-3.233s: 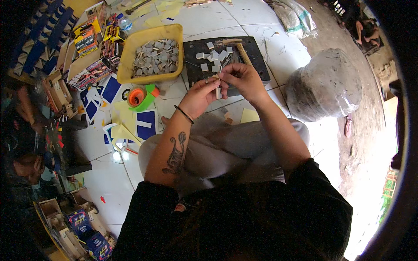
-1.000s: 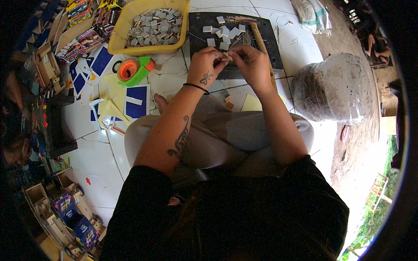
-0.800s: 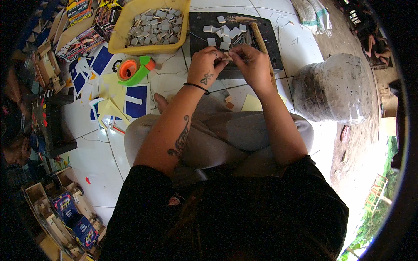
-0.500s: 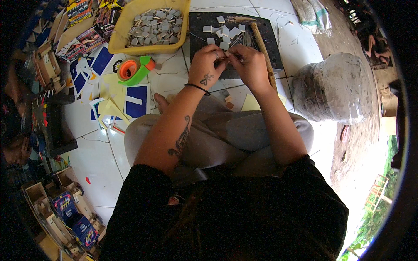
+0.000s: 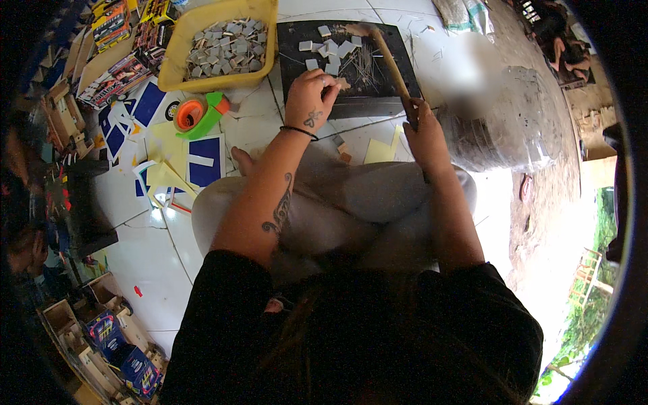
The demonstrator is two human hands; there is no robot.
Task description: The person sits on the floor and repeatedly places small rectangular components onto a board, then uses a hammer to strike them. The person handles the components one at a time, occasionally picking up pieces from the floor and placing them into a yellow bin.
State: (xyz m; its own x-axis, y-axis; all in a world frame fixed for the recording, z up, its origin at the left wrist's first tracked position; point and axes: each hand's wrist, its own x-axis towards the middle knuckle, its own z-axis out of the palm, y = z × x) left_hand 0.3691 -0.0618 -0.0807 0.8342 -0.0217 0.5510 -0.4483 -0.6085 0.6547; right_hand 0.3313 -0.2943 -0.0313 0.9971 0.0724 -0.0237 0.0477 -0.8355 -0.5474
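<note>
I sit cross-legged on a white tiled floor. My left hand [image 5: 311, 96] rests on the near edge of a black slab [image 5: 387, 100] and pinches a small wooden piece [image 5: 342, 83] against it. My right hand [image 5: 422, 126] grips the lower end of a wooden-handled hammer [image 5: 388, 54] that lies slanted across the slab. Several small grey squares [image 5: 332, 48] and thin nails [image 5: 364, 68] lie on the slab beyond my fingers.
A yellow tray [image 5: 177, 57] of grey squares stands to the left of the slab. An orange and green tape dispenser [image 5: 197, 113], blue and yellow card pieces [image 5: 204, 158] and boxes lie at the left. A large clear plastic bag [image 5: 514, 121] sits at the right.
My hands were together at the slab's near edge. They have parted: the left stays at the slab with the small piece, the right has moved right and taken the hammer handle.
</note>
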